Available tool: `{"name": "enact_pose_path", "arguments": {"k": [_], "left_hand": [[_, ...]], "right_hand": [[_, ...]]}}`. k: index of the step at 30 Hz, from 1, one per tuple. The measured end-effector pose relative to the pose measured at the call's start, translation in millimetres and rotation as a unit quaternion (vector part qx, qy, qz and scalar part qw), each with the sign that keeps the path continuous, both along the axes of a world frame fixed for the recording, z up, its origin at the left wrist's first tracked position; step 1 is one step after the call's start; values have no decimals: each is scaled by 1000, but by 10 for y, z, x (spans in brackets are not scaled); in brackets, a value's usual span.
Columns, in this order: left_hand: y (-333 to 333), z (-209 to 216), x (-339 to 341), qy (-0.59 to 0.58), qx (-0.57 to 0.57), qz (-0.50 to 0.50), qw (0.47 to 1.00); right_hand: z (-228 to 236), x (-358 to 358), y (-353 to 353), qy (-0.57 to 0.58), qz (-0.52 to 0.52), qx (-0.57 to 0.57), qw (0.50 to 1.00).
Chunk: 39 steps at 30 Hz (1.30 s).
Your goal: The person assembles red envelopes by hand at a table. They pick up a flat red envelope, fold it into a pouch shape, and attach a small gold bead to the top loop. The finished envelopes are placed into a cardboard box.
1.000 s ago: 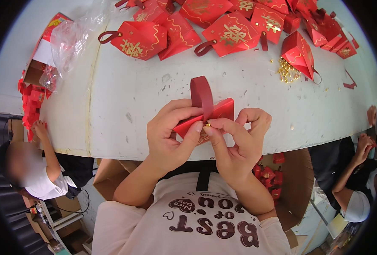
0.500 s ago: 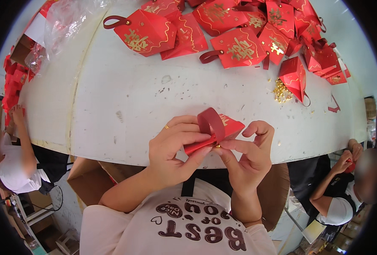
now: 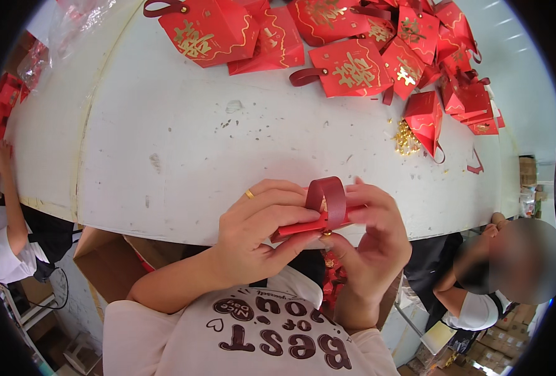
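Above the table's near edge I hold a small red paper gift box [image 3: 290, 231] with a dark red strap [image 3: 334, 195] looped up over its top. My left hand [image 3: 253, 225] pinches the box's left part between thumb and fingers. My right hand [image 3: 375, 247] is closed on its right side, fingers behind and thumb below. A tiny gold stud [image 3: 327, 232] sits at the strap's lower end, beside the right thumb tip. The right fingertips are partly hidden behind the box and strap.
Red gift boxes [image 3: 353, 67] with gold print are heaped along the table's far side. A pile of gold studs [image 3: 406, 139] lies at the right, beside one box. Clear plastic wrap [image 3: 71, 25] is at far left. Cardboard boxes [image 3: 105, 257] stand below the edge. Co-workers sit at both sides.
My right fingers have closed in behind the box, where they were spread before. The strap has turned to face me and hangs down to the stud. The view has shifted slightly.
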<state>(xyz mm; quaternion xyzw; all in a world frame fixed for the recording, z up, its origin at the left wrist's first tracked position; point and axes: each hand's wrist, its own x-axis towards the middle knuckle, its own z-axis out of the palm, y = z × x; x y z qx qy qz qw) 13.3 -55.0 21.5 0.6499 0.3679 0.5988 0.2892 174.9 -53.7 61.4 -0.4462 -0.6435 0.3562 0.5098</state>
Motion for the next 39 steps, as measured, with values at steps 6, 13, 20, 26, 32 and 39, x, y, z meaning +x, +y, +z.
{"name": "enact_pose_path", "arguments": {"k": [6, 13, 20, 26, 32, 39], "left_hand": [[-37, -47, 33, -5, 21, 1, 1000], [-98, -115, 154, -20, 42, 24, 999], [-131, -123, 151, -49, 55, 18, 997], [-129, -132, 168, -61, 49, 31, 996], [-129, -125, 160, -59, 48, 26, 997], [-135, -147, 172, -44, 52, 29, 997]], "right_hand": [[-40, 96, -162, -208, -41, 152, 965], [-244, 52, -269, -69, -71, 85, 991], [-173, 66, -287, 11, -37, -28, 999], [-290, 107, -244, -67, -61, 60, 994], [-334, 163, -166, -89, -37, 158, 983], [-363, 114, -192, -16, -32, 96, 995]]}}
